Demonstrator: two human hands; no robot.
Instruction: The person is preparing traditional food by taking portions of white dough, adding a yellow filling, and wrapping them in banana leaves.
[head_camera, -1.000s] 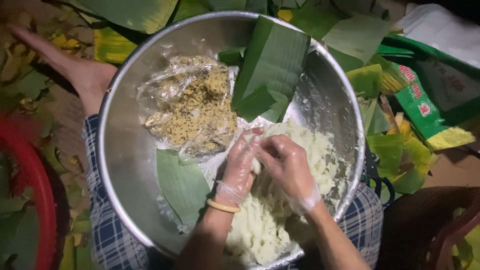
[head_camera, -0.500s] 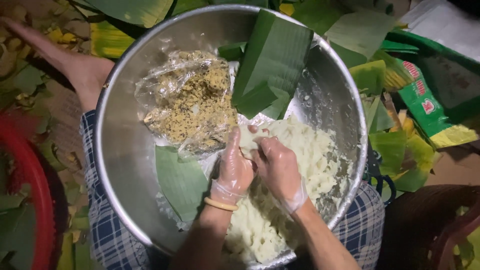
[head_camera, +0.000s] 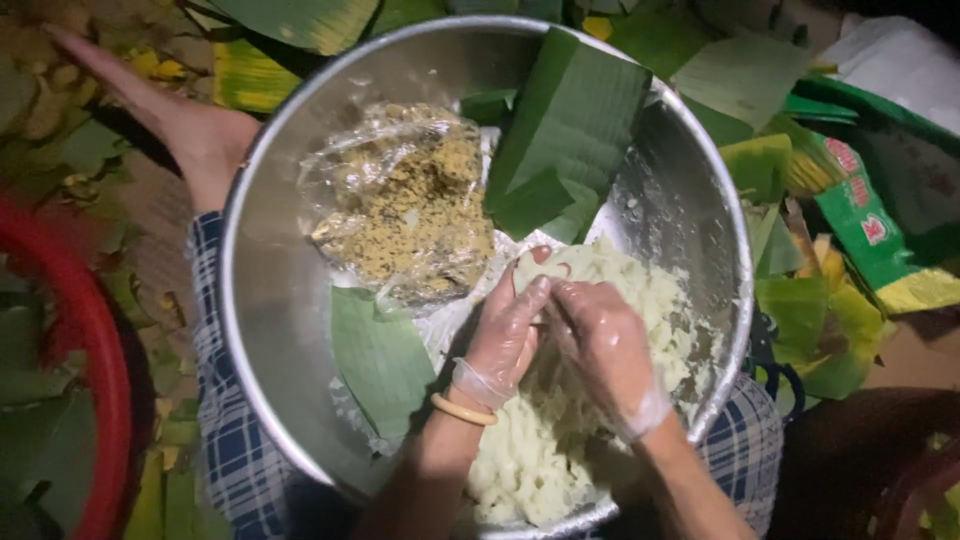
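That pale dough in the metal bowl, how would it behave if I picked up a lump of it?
The pale dough would probably be soft and sag, since it lies in ropey, slumped folds. It looks sticky: smears cling to the metal bowl wall. The left hand and right hand, both in thin clear gloves, press a piece between them, so it likely tears and reshapes easily.

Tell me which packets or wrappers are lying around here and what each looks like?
Green packet: right of the metal bowl, on the leaves; flat pouch, green with red marks and a yellow end.
Clear plastic bag: inside the bowl, upper left; crumpled, see-through, holding yellowish crumbly filling.
White wrapper: top right corner; pale, shape unclear.
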